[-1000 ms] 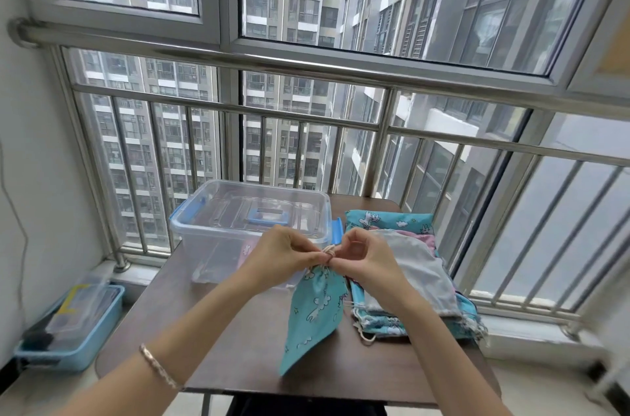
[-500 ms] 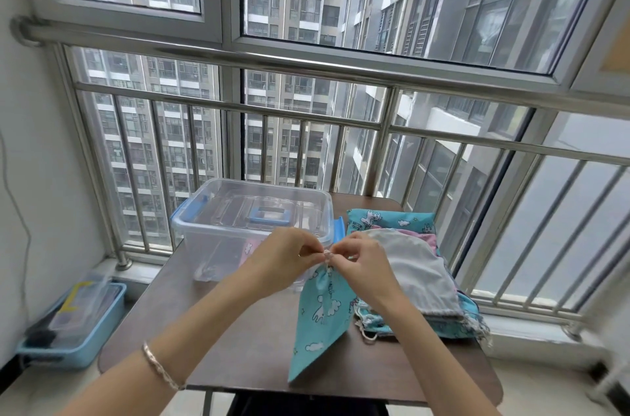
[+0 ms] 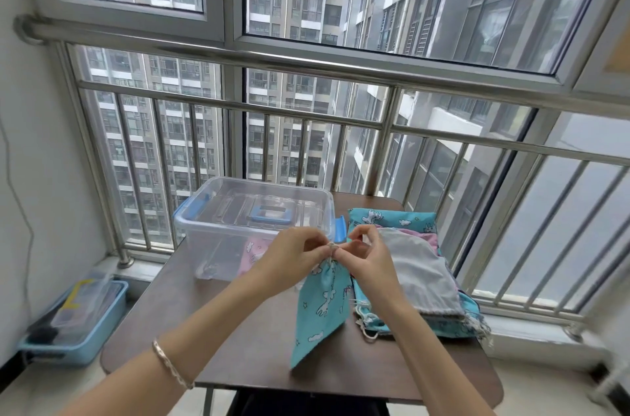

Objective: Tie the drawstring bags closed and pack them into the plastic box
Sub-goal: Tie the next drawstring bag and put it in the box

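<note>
Teal drawstring bag (image 3: 324, 306) hangs neck-up, tilted lower-left, cord pinched by left hand (image 3: 293, 253) and right hand (image 3: 370, 257).

On the table (image 3: 238, 330), the plastic box (image 3: 218, 245) has a packed bag (image 3: 254, 253) inside it, a pile of bags (image 3: 416, 272) right of it, a held bag (image 3: 322, 306) pinched by left hand (image 3: 293, 255) and right hand (image 3: 370, 258) before it, a railing (image 3: 306, 115) behind it and a floor tray (image 3: 85, 352) left of it.
</note>
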Tool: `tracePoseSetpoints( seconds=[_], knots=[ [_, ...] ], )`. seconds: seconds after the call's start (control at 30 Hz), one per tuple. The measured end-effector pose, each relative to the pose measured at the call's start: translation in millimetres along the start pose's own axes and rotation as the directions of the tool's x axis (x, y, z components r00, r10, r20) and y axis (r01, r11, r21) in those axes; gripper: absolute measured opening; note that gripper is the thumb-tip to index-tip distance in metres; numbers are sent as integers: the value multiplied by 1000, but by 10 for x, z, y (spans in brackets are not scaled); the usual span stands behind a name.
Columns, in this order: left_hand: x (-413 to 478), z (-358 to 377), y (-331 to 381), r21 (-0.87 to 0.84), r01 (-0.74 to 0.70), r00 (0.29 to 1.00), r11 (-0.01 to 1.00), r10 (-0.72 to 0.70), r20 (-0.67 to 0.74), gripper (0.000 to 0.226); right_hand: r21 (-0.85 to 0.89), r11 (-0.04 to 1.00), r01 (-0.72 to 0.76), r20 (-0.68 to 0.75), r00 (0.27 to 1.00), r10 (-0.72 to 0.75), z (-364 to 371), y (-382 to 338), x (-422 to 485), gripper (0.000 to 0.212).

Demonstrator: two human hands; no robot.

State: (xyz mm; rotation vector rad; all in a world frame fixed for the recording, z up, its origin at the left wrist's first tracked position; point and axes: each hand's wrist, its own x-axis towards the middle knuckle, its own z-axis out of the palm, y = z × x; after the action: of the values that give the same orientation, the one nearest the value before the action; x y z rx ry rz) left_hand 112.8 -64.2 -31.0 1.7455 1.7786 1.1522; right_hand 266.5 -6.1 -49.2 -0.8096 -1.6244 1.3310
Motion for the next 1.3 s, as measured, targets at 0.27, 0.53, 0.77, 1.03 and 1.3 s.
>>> tracePoseSetpoints(
  seconds=[0.27,0.53,0.77,1.03,1.3],
  knots=[
    [10,-34,77,-491,319,947,810,-259,188,14,-419,835,356,-12,918,-397,-19,33,36,13],
    [-12,-109,82,-490,306,948,816,-212,239,13,-397,845,357,-13,919,-395,-73,-6,16,14],
    [-9,-139,56,-76,12,992,997,-2,125,9,-486,807,337,4,924,-383,-156,21,43,14],
    [-79,-114,-19,365,-109,979,924,163,-120,11,-332,915,228,212,964,-163,-300,48,61,13],
    [-89,25,42,-86,7,994,996,-16,-106,7,-412,910,52,264,962,65,-233,-19,218,34]
  ],
)
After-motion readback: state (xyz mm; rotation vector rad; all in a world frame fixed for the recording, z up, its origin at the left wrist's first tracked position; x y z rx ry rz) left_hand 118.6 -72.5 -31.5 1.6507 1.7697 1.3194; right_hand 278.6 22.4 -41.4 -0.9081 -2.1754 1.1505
